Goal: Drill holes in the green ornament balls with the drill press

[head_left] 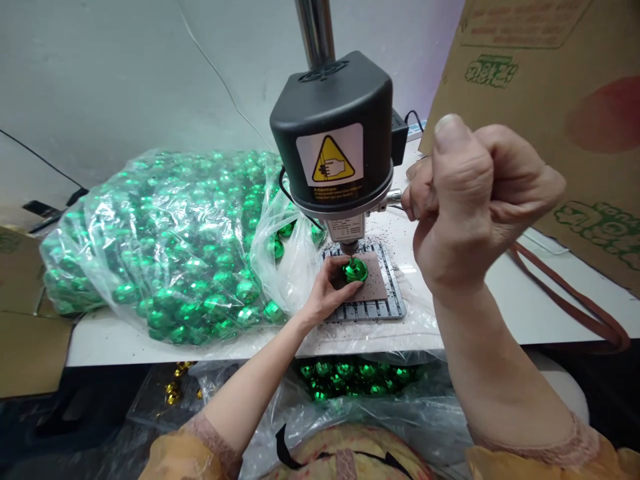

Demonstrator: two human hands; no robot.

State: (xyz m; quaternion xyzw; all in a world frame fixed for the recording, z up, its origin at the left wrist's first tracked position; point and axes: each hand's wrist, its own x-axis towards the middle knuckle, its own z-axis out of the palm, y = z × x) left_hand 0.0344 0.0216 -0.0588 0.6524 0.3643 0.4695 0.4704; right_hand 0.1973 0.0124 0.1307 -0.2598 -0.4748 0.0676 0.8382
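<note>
My left hand (334, 291) grips a shiny green faceted ball (355, 270) between thumb and fingers, on a flat pinkish pad (375, 283) over the slotted metal base plate (395, 308). Directly above the ball stands a black drill press (333, 127) with a yellow hand-warning label; its bit meets the top of the ball. Beside the machine, my right hand (463, 193) is raised in a fist at the metal feed lever (394, 197), its fingers curled around the lever's end, which they mostly hide.
A clear plastic bag (170, 247) full of green balls fills the table's left side. More green balls (360, 377) lie in plastic below the table edge. A large cardboard box (540, 133) stands at right, near a brown strap (575, 303). Dark shavings dot the white tabletop (540, 320).
</note>
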